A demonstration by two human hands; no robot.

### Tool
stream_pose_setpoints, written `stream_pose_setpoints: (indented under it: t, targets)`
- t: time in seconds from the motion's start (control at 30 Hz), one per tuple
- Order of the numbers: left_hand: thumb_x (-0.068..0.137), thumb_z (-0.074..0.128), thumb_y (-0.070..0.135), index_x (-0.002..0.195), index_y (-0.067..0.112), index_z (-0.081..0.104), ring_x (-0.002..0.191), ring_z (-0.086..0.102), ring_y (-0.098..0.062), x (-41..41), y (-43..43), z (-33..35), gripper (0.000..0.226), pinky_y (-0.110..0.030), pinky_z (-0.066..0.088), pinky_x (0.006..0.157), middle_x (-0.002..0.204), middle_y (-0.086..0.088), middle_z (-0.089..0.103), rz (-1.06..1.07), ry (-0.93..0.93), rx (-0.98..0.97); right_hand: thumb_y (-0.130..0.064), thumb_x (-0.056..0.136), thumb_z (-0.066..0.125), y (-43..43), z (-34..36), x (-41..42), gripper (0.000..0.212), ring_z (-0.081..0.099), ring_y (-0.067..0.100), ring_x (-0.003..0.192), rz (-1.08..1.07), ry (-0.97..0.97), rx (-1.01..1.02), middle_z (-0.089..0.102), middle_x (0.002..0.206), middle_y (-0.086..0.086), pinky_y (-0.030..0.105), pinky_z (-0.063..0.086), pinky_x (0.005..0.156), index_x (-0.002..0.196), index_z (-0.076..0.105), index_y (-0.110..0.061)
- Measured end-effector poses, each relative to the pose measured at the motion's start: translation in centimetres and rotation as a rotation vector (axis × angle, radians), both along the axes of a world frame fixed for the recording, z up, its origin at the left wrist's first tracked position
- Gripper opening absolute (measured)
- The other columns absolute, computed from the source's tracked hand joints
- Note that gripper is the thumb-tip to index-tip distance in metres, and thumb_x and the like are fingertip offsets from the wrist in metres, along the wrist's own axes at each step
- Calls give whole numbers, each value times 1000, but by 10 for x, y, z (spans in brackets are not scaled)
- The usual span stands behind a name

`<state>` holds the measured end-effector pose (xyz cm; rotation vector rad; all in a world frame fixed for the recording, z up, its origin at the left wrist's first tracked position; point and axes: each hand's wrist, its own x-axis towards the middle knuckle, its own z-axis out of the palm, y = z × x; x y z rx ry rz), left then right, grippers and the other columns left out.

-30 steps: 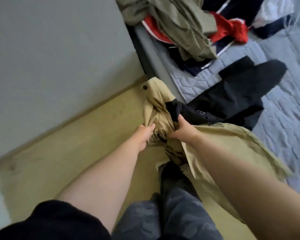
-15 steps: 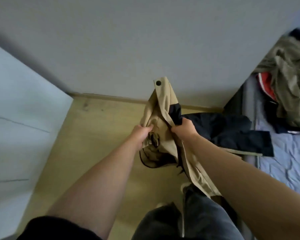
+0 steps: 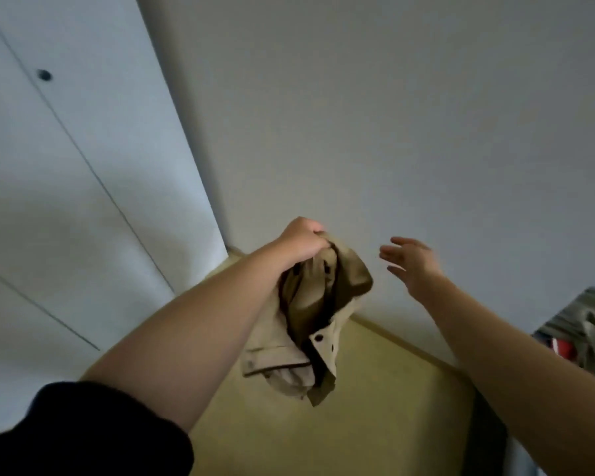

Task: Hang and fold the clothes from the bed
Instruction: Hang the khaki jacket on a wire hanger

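Fingers (image 3: 315, 232) of the left hand (image 3: 301, 242) are curled tight round a bunched fold at the top of a tan jacket (image 3: 289, 362), the fist closed over the cloth with the knuckles uppermost; the bare forearm behind it runs back to a black sleeve (image 3: 83, 431) at the lower left corner. From that grip the jacket hangs free in the air, crumpled, its darker inside showing as an open hollow, with dark round snaps along one hanging edge and a flap lower down. Just to the right, apart from the cloth and touching nothing, the right hand (image 3: 414, 266) is held out at about the same height, its fingers (image 3: 397, 242) straight and loosely spread, palm turned toward the jacket. Below both hands lies a yellowish floor (image 3: 375, 424), over which the jacket is suspended without reaching it. At the right edge, beyond the right forearm, a blurred pile of clothes (image 3: 589, 321) shows olive-green cloth with a patch of red under it; what it rests on cannot be made out. Past the floor, a pale skirting strip (image 3: 402, 341) runs along the foot of a plain grey wall (image 3: 358, 115). To the left, that wall meets a white door panel (image 3: 66, 173) crossed by thin seams, with a small dark round spot (image 3: 44, 75) high up.
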<state>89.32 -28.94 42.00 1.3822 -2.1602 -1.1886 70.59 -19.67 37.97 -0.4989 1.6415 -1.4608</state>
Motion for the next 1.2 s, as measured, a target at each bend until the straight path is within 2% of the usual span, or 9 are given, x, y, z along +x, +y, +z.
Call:
stream_pose_setpoints:
  t: [0.17,0.33,0.43,0.53,0.67,0.77,0.87,1.03,1.2]
  targets:
    - [82,65,10,79,18,68,73,60,-13,11,3,56,10,-21,46,65,74,4,64,32,63,-67,-3,85,51,-12,72,33,17,61,17,73,301,559,-119,65,75,1,21,49,59,88,64,-13]
    - [82,67,9,84,21,70,69,60,-7,24,4,107,12,-12,46,58,74,7,65,-9,146,-96,-22,78,73,-22,84,59,54,52,28,112,507,979,-94,56,118,10,37,44,90,125,52,-8]
    - [81,68,12,83,28,70,72,61,-4,40,7,124,16,-12,46,62,76,11,67,-41,132,-107,-26,91,61,-23,90,68,23,63,24,97,583,794,-95,64,94,3,29,45,75,106,66,-10]
    - [81,70,26,85,27,72,81,63,-8,66,7,124,4,-15,47,66,84,8,69,49,88,-162,-26,97,52,-26,100,77,26,65,19,87,582,477,-122,69,95,6,29,52,75,102,69,-6]
    - [85,70,33,112,23,66,91,56,-7,98,15,98,30,-16,43,77,103,8,61,230,-10,-336,-10,96,50,-28,120,95,21,67,24,84,582,63,-197,71,93,14,31,55,75,90,68,-1]
    - [90,62,25,90,26,59,79,57,-9,111,34,78,3,-15,45,68,86,9,59,457,86,-482,-14,97,49,-23,124,104,23,66,28,87,661,54,-119,70,94,17,32,56,74,92,66,0]
    - [91,55,12,78,28,58,80,61,-14,117,54,56,21,-12,45,66,80,11,60,315,128,-398,-16,97,49,-20,120,108,25,64,30,92,660,10,-63,67,99,20,35,54,79,100,63,4]
    - [92,59,19,131,23,48,97,54,-7,105,83,19,41,-11,42,79,119,4,58,45,-8,-211,-23,94,51,-11,120,108,33,67,30,90,739,-158,0,69,98,20,36,55,77,104,63,6]
    - [94,57,29,133,16,49,113,57,-20,75,85,8,42,-22,40,95,129,-6,57,117,1,-224,-20,87,54,-6,130,100,26,61,29,83,819,-230,39,63,87,18,38,52,85,88,63,4]
